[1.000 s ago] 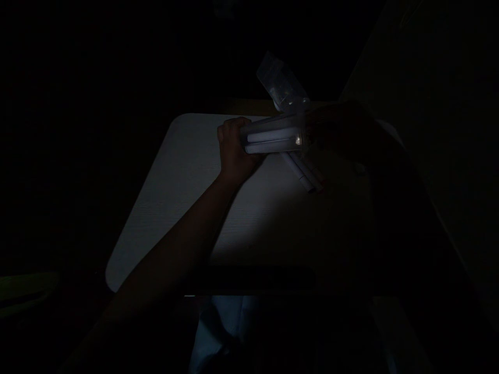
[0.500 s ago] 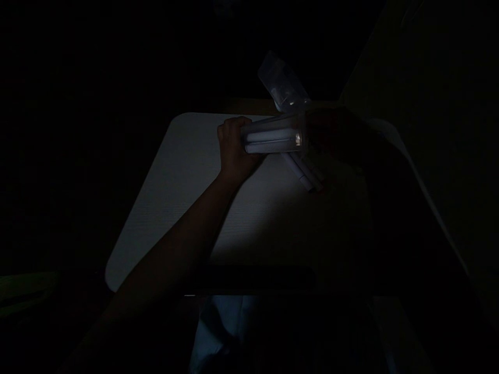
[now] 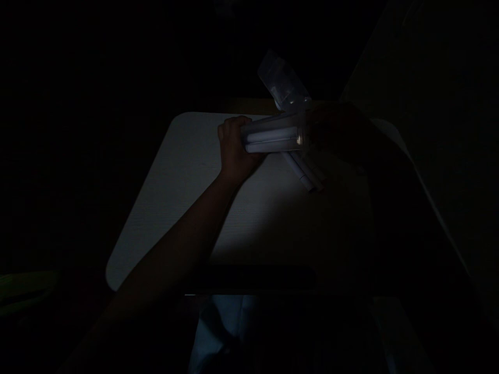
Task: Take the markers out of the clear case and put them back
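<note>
My left hand [image 3: 234, 148] is wrapped round one end of a clear plastic container [image 3: 273, 122] lying on its side. White marker-like sticks [image 3: 271, 141] show through its wall. At the container's other end is my right hand [image 3: 331, 127], in deep shadow; its fingers and anything in them cannot be made out. Two similar white markers [image 3: 302, 171], one with a red end, lie on the table below the container. Behind it lies a clear plastic bag [image 3: 283, 80] at the far edge.
A pale table [image 3: 156, 208] with rounded corners lies under both hands, its right side in shadow. A dark strip [image 3: 253, 278] runs along the near edge. Light blue cloth [image 3: 222, 327] shows below, and a greenish thing [image 3: 27, 291] at far left. The room is very dark.
My right hand has shifted slightly at the container's end. My left hand, the container and the loose markers stay almost where they were.
</note>
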Tool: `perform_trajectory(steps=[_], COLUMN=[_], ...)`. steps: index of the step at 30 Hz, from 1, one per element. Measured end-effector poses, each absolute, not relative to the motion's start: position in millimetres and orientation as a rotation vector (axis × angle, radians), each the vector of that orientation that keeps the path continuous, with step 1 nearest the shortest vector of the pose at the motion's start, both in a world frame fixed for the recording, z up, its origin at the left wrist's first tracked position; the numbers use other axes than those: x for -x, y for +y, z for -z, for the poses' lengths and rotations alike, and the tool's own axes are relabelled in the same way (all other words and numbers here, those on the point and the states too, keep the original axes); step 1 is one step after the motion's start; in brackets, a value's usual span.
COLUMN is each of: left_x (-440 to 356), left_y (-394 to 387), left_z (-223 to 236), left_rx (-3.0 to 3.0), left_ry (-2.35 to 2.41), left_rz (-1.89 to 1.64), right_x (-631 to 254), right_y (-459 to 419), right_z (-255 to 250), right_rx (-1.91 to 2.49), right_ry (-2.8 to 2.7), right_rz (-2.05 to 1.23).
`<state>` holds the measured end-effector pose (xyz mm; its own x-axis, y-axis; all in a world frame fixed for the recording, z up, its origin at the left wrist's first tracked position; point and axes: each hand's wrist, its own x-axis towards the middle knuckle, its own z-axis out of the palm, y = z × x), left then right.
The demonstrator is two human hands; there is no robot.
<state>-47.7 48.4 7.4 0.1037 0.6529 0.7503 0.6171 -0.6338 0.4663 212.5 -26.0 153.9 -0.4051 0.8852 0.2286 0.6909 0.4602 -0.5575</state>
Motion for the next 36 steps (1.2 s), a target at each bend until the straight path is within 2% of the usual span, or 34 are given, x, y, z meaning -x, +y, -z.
perform_trajectory(steps=[4, 9, 20, 25, 30, 36], left_x=[48, 46, 46, 47, 47, 48], left_y=[49, 47, 46, 45, 47, 49], left_z=[-8, -9, -11, -11, -9, -8], left_rx=[-2.297, -2.273, -2.279, -2.286, -2.295, -2.307], left_ry=[1.338, 1.337, 1.356, 1.342, 1.342, 1.344], left_rz=[-1.589, -1.6, -1.601, -1.595, -1.598, -1.6], right_x=[-212, -209, -210, -207, -205, -205], right_y=[-22, -24, -24, -29, -33, -30], right_z=[-151, -148, -143, -150, -160, -158], right_rx=[1.273, 1.239, 1.225, 1.239, 1.438, 1.422], right_ry=[-2.314, -2.248, -2.248, -2.257, -2.115, -2.154], right_rz=[-0.451, -0.593, -0.607, -0.572, -0.484, -0.362])
